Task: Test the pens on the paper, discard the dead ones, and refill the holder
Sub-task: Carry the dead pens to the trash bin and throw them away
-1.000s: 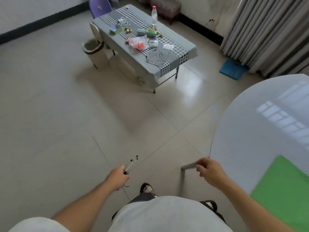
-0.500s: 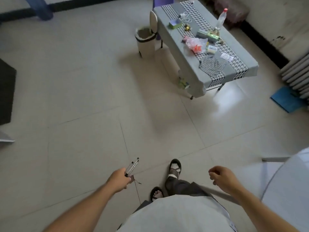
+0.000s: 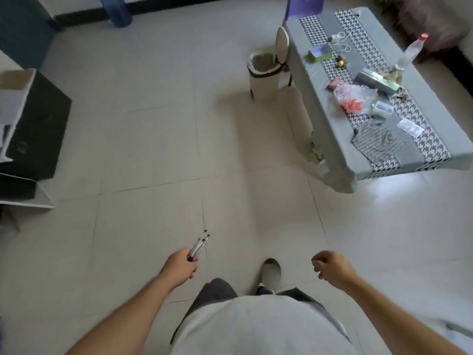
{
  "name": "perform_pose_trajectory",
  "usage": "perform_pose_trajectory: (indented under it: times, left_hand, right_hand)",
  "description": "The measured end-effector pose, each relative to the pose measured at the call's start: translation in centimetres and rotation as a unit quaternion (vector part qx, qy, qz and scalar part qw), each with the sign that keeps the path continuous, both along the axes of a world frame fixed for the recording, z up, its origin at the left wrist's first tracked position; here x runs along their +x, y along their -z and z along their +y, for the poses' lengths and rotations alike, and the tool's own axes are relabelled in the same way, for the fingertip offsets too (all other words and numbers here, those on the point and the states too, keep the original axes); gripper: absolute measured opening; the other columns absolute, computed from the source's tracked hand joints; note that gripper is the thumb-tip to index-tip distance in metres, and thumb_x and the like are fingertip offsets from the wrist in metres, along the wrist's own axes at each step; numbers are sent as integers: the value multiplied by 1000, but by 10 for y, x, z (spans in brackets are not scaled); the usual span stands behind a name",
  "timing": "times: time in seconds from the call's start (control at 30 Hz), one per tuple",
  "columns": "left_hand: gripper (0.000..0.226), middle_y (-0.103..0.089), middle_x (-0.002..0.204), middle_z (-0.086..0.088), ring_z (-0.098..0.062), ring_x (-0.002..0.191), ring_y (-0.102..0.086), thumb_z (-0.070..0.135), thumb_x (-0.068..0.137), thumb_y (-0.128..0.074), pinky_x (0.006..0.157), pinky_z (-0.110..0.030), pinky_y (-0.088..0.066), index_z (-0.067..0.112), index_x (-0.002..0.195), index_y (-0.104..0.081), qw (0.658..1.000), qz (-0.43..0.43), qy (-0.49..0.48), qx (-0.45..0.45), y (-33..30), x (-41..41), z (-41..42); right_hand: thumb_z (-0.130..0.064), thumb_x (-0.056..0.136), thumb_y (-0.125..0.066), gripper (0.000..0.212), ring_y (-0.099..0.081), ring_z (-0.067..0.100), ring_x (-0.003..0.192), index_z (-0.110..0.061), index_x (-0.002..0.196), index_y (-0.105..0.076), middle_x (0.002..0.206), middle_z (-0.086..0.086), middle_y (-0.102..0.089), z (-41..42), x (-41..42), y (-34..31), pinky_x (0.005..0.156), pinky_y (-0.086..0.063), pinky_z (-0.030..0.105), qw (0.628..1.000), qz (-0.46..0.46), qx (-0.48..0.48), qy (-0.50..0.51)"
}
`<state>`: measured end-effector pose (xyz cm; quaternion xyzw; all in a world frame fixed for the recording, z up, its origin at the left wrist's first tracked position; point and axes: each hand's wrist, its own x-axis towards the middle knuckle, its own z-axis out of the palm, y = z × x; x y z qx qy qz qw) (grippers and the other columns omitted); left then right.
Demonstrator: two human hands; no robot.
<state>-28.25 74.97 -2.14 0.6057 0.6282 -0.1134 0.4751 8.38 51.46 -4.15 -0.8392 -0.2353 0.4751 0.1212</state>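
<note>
My left hand is closed around a small bundle of clear-barrelled pens, their dark ends pointing up and away from me over the tiled floor. My right hand hangs loosely curled in front of me with nothing in it. A cream waste bin with its lid tipped open stands on the floor far ahead, beside the left end of a low table. No test paper or pen holder is in view.
A low table with a grey cloth and a checked runner stands at the right, carrying a bottle, boxes and a plastic bag. Black boxes sit at the left edge. Open tiled floor lies between me and the bin.
The view has swung left, away from the white round table and green paper, which have left the frame. The bin and low table are nearer. My left hand still holds the pens.
</note>
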Motion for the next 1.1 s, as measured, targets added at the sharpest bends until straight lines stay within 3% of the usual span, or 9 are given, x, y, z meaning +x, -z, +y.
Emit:
perform_pose_trajectory:
  times: [0.17,0.33,0.63,0.9,1.1]
  left_hand:
    - [9,-67,69,0,-11,48,-58,6,79,-59,49,-24,-49,11,86,-63,999,-7,-39,3,-4,28,58]
    - [13,-66,66,-3,-18,52,-58,10,84,-54,56,-29,-41,7,94,-62,996,0,-73,-43,10,48,135]
    - [6,-62,62,-4,-18,51,-54,6,86,-54,50,-24,-38,9,88,-59,998,-9,-19,-56,9,113,331]
    - [6,-65,67,-6,-20,55,-59,6,85,-56,60,-31,-42,10,86,-60,999,-7,34,-21,-4,208,498]
    - [10,-62,64,-5,-19,52,-55,2,87,-53,57,-28,-38,10,86,-58,997,11,48,-60,12,279,565]
  right_hand:
    - [-13,91,-60,12,-70,15,61,-18,88,-71,81,3,-75,104,45,-5,66,-58,32,999,3,27,-35]
    - [-14,91,-60,12,-69,13,60,-18,89,-71,81,3,-74,192,76,4,58,-54,25,998,8,24,-61]
    - [-10,92,-57,13,-66,20,64,-9,92,-71,84,9,-73,317,136,-1,61,-55,30,999,5,-49,17]
    - [-9,94,-61,12,-69,25,63,-10,90,-72,79,13,-75,394,195,-6,62,-59,36,988,-7,-30,150]
    - [-11,91,-59,13,-67,20,55,-8,88,-71,73,9,-74,422,253,28,49,-50,27,980,31,-110,163]
